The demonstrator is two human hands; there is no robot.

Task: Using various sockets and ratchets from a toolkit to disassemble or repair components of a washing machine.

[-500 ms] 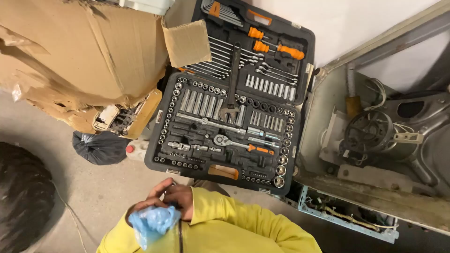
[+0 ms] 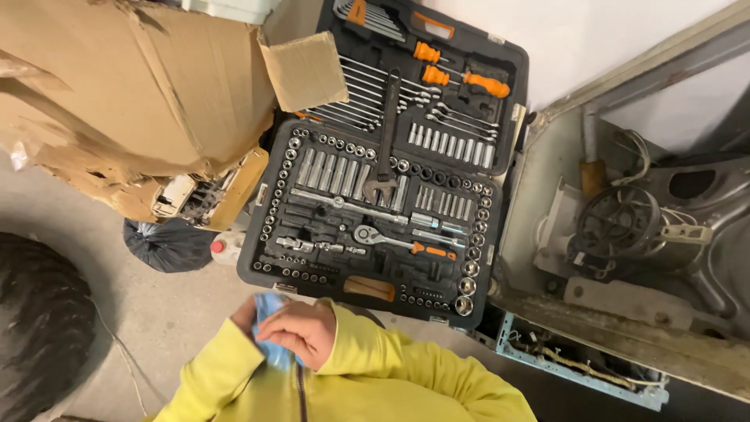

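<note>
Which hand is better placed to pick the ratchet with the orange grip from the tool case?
Probably the right hand: it lies over the blue cloth, closer to the ratchet. The left hand is mostly hidden behind the cloth.

Torn brown cardboard box [image 2: 133,86] top left, beside open tool case [image 2: 508,141].

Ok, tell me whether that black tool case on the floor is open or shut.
Open: the tool case lies with its lid folded back flat, sockets, ratchet and orange-handled screwdrivers all exposed.
</note>
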